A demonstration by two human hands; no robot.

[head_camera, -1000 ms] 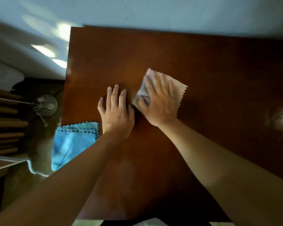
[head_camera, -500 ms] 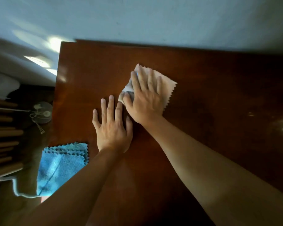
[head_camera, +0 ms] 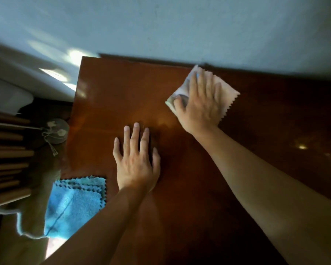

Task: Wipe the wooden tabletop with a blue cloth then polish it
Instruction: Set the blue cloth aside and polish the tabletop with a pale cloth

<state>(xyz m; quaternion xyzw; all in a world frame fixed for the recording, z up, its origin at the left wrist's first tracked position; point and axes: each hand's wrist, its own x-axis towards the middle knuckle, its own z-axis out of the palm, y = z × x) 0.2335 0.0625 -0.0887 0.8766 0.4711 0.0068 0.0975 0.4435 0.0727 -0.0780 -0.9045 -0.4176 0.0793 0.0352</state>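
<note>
Polishing step, by appearance: right hand (head_camera: 200,104) spread flat, pressing pale polishing cloth (head_camera: 225,92) at far edge of wooden tabletop (head_camera: 122,96); left hand (head_camera: 137,161) open, bracing; blue cloth (head_camera: 75,201) idle near-left; next, sweep unpolished areas.

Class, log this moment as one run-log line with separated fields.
stage: polishing | right hand: flat on pale cloth near far edge | left hand: flat on wooden tabletop | blue cloth: aside, overhanging left edge

L hand (head_camera: 137,162) flat, fingers spread | R hand (head_camera: 200,104) flat, arm extended
</note>
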